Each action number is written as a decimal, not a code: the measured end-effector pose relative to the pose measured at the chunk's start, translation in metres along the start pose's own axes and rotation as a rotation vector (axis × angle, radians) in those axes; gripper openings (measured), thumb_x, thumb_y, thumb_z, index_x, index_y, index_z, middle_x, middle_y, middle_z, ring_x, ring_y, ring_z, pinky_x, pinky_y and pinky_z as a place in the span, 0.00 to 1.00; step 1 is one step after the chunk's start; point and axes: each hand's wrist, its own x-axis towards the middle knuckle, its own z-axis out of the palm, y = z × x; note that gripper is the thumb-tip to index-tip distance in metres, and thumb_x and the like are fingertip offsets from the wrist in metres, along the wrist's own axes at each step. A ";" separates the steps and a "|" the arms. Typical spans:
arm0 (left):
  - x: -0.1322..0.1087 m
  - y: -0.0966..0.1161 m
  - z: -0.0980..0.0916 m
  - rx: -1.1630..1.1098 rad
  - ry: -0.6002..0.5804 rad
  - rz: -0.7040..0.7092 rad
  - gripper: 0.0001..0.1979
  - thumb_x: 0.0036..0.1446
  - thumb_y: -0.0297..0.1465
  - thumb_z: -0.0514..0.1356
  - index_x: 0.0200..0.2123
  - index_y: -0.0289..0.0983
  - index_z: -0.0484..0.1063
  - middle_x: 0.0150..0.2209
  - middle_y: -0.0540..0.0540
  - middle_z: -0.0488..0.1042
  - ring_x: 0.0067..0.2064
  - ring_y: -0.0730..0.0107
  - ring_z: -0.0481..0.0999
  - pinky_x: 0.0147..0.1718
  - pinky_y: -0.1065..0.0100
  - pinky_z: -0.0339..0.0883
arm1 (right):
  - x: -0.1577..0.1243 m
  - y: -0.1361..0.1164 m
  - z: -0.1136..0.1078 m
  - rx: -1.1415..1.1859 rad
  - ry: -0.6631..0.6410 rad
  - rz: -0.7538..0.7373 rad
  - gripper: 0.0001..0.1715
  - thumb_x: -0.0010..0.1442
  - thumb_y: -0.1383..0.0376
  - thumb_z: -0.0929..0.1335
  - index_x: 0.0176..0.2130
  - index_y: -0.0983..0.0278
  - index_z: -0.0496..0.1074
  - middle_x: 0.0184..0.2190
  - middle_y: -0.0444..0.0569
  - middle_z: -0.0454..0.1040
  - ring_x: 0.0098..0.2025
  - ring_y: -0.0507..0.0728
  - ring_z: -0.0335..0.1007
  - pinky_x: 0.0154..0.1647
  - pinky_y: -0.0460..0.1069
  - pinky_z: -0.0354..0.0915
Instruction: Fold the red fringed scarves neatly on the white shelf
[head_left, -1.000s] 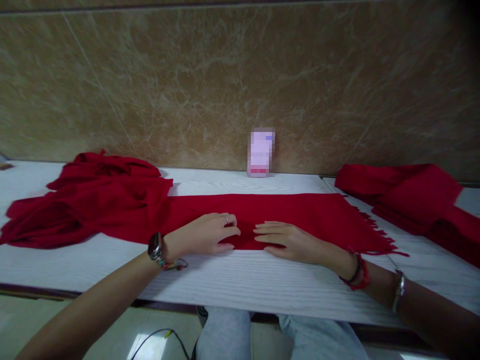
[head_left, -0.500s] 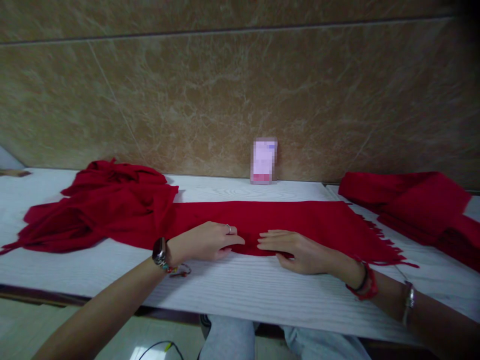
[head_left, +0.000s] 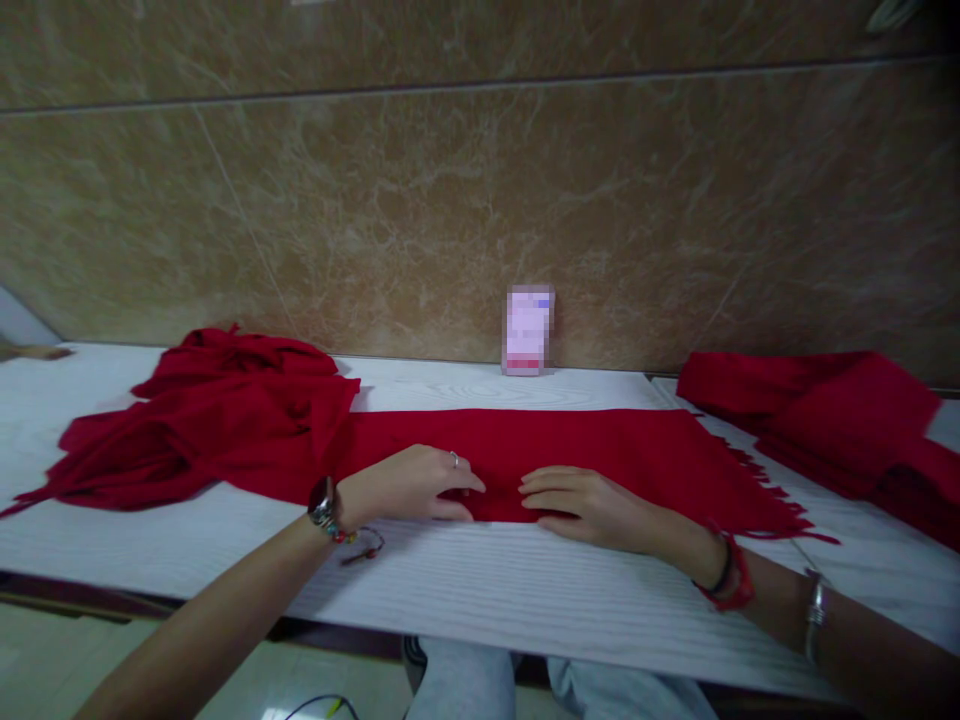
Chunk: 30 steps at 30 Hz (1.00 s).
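left hand: yours (head_left: 412, 485) lies on the near edge of the cloth, thumb and index finger apart, the others curled; whether they pinch any fabric, i cannot tell.
right hand: yours (head_left: 592, 510) rests loosely spread on the cloth, fingers extended, gripping nothing visible.
red cloth: the strip (head_left: 592, 435) lies flat before you on the white table (head_left: 525, 590), its fringe (head_left: 750, 480) toward your right, bunched fabric (head_left: 247, 430) at your left.
beyond: a pixelated upright object (head_left: 527, 330) against the wall (head_left: 375, 220).
far right: more red fabric (head_left: 810, 400), folded.
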 end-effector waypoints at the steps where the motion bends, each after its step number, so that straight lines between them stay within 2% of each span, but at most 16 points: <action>1: 0.000 0.000 0.000 0.013 -0.001 0.003 0.15 0.56 0.36 0.60 0.45 0.37 0.71 0.38 0.47 0.74 0.36 0.69 0.73 0.34 0.73 0.63 | 0.000 0.000 0.001 -0.005 0.006 -0.002 0.15 0.61 0.65 0.63 0.45 0.66 0.73 0.44 0.52 0.75 0.49 0.56 0.68 0.52 0.52 0.65; 6: 0.001 0.001 0.003 0.047 0.005 0.004 0.12 0.58 0.29 0.57 0.46 0.37 0.70 0.38 0.47 0.74 0.36 0.70 0.73 0.34 0.73 0.62 | 0.000 0.003 0.004 0.032 0.024 0.025 0.16 0.63 0.67 0.60 0.47 0.66 0.72 0.44 0.52 0.75 0.49 0.55 0.69 0.52 0.51 0.65; 14: 0.002 -0.004 0.003 -0.006 0.023 0.033 0.11 0.62 0.26 0.51 0.41 0.38 0.73 0.35 0.49 0.75 0.35 0.73 0.73 0.35 0.74 0.61 | 0.004 0.000 0.003 0.097 0.064 0.179 0.16 0.63 0.67 0.60 0.46 0.65 0.72 0.42 0.51 0.76 0.44 0.54 0.72 0.48 0.49 0.67; 19: 0.003 -0.001 0.002 0.003 0.038 0.014 0.11 0.62 0.26 0.51 0.43 0.37 0.72 0.35 0.48 0.74 0.34 0.72 0.72 0.33 0.74 0.61 | 0.003 0.000 0.004 0.102 0.046 0.099 0.17 0.59 0.62 0.65 0.46 0.67 0.72 0.43 0.54 0.75 0.46 0.57 0.71 0.49 0.51 0.66; 23: 0.004 0.001 0.003 -0.005 0.007 -0.011 0.12 0.61 0.25 0.50 0.44 0.36 0.71 0.36 0.48 0.74 0.36 0.72 0.72 0.35 0.74 0.62 | 0.004 0.003 0.005 0.128 0.068 0.123 0.15 0.62 0.65 0.61 0.43 0.67 0.74 0.41 0.55 0.76 0.44 0.56 0.71 0.48 0.51 0.66; 27: 0.006 0.002 -0.002 -0.021 -0.034 -0.024 0.15 0.56 0.22 0.53 0.45 0.38 0.69 0.39 0.48 0.73 0.38 0.71 0.72 0.38 0.73 0.62 | 0.007 0.001 0.002 0.246 0.027 0.154 0.14 0.62 0.64 0.62 0.43 0.66 0.74 0.40 0.53 0.76 0.45 0.55 0.69 0.48 0.50 0.65; 30: 0.006 0.003 -0.010 0.046 -0.117 -0.025 0.20 0.49 0.20 0.55 0.46 0.40 0.67 0.40 0.48 0.72 0.38 0.68 0.72 0.35 0.72 0.64 | 0.010 -0.001 -0.004 0.295 -0.012 0.179 0.14 0.61 0.65 0.62 0.42 0.65 0.74 0.40 0.53 0.76 0.44 0.54 0.69 0.47 0.49 0.65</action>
